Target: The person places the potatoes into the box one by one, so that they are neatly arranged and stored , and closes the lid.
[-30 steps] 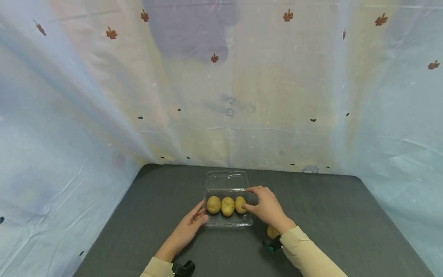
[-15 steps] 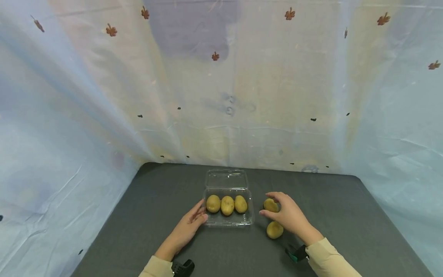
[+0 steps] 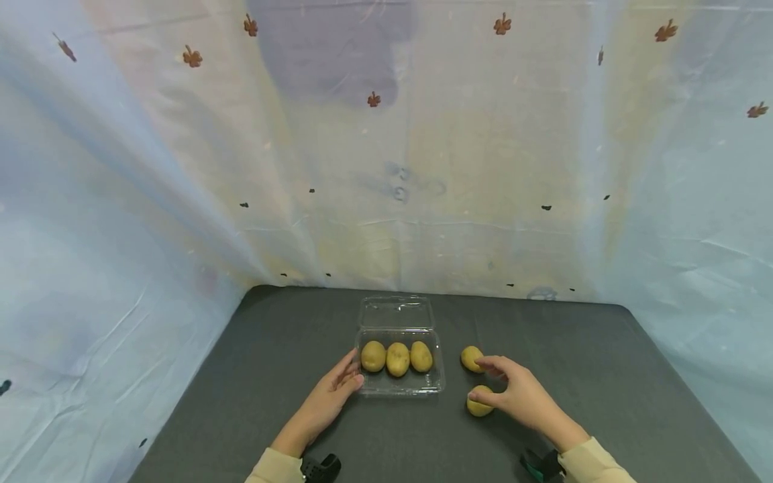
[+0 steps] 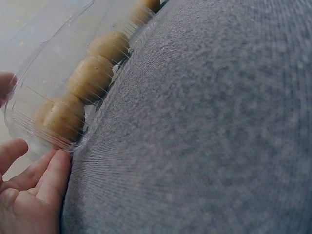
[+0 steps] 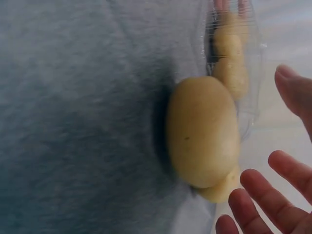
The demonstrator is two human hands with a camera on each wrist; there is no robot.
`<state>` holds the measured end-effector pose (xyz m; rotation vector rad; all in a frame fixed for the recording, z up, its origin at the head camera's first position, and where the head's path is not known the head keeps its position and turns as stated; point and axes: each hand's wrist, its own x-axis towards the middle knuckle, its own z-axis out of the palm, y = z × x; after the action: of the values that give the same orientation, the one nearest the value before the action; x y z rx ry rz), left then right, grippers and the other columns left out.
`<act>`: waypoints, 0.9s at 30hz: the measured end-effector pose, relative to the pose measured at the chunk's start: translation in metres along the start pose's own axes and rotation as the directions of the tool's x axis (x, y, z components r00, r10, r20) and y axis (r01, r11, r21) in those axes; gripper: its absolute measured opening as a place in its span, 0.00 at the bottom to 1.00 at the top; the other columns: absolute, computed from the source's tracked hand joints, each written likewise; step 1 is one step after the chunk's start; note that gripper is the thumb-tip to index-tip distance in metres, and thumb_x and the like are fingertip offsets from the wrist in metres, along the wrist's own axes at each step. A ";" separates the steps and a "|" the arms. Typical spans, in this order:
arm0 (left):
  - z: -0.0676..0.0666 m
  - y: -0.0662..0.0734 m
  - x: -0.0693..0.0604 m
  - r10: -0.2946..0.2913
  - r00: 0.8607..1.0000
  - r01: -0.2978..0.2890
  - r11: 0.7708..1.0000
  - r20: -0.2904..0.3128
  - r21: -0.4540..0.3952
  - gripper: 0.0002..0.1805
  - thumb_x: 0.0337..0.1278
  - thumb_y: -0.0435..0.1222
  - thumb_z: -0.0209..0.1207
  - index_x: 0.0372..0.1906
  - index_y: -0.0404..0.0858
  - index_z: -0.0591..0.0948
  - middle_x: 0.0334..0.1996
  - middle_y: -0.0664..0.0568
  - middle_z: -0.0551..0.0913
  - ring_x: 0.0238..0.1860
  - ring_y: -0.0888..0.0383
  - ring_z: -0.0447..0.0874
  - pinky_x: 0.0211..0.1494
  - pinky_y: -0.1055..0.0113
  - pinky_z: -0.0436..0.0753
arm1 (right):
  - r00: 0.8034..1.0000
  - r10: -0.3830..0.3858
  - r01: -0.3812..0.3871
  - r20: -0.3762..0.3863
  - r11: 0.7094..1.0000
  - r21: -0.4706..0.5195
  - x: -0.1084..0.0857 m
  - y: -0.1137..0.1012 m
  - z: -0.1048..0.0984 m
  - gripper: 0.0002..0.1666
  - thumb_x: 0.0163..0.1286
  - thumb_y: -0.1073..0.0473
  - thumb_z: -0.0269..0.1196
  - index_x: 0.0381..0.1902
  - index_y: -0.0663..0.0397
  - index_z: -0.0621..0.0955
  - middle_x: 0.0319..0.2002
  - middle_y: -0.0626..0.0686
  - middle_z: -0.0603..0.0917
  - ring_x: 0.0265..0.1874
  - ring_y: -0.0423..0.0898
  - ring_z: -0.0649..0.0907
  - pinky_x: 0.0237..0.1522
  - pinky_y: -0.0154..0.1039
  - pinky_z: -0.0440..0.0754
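Observation:
A clear plastic container [image 3: 401, 389], lid raised at the back, holds three potatoes in a row, the middle one [image 3: 397, 359] between the others. My left hand [image 3: 323, 402] rests at its left side with fairly straight fingers; in the left wrist view the fingertips [image 4: 61, 158] touch its end wall. Right of the container, two loose potatoes lie one behind the other. My right hand [image 3: 524, 397] is spread beside them, thumb over the nearer potato [image 3: 479, 404] and fingertips by the farther one [image 3: 470, 358]. In the right wrist view a gap separates the fingers from the larger-looking potato [image 5: 202, 131].
The dark grey table [image 3: 290, 335] extends around the container to both sides. A pale patterned sheet [image 3: 471, 168] hangs behind the table and along its sides. Dark bands are on both wrists.
My right hand has moved away from the container, to the right and then nearer to me, uncovering the loose potatoes. My left hand has stayed at the container's side.

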<state>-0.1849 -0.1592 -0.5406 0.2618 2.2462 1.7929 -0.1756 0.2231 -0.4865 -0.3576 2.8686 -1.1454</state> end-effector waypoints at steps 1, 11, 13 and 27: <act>0.000 0.000 0.000 0.000 1.000 0.000 1.000 -0.001 -0.003 0.38 0.69 0.52 0.53 0.77 0.54 0.51 0.71 0.41 0.60 0.71 0.45 0.59 0.69 0.44 0.61 | 1.000 0.007 -0.007 0.006 1.000 0.000 -0.001 0.002 0.000 0.39 0.51 0.37 0.73 0.58 0.45 0.78 0.54 0.46 0.79 0.49 0.49 0.79 0.52 0.52 0.77; 0.001 -0.003 0.002 -0.004 1.000 0.004 1.000 -0.011 0.011 0.38 0.69 0.52 0.53 0.77 0.57 0.50 0.71 0.44 0.62 0.71 0.47 0.59 0.69 0.45 0.62 | 0.997 0.053 -0.055 0.055 0.998 0.034 -0.011 0.014 0.005 0.39 0.49 0.35 0.74 0.55 0.46 0.80 0.51 0.46 0.81 0.46 0.43 0.79 0.46 0.46 0.79; 0.001 -0.003 0.002 0.007 1.000 -0.007 1.000 -0.012 0.016 0.38 0.69 0.52 0.53 0.77 0.57 0.49 0.71 0.43 0.62 0.70 0.46 0.60 0.68 0.45 0.63 | 0.997 0.042 -0.044 0.058 0.998 0.040 -0.012 0.017 0.006 0.37 0.49 0.36 0.74 0.55 0.46 0.80 0.50 0.45 0.81 0.45 0.43 0.79 0.45 0.45 0.79; -0.001 -0.003 0.001 0.020 1.000 -0.020 1.000 -0.019 0.023 0.37 0.70 0.52 0.52 0.77 0.61 0.48 0.70 0.45 0.63 0.70 0.47 0.61 0.68 0.45 0.63 | 0.987 0.000 -0.019 0.158 0.992 0.122 -0.015 0.026 0.007 0.33 0.56 0.42 0.72 0.58 0.46 0.79 0.52 0.47 0.80 0.47 0.47 0.79 0.45 0.40 0.79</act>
<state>-0.1855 -0.1601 -0.5431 0.2737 2.2858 1.7881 -0.1657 0.2399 -0.5104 -0.4087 2.6468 -1.2267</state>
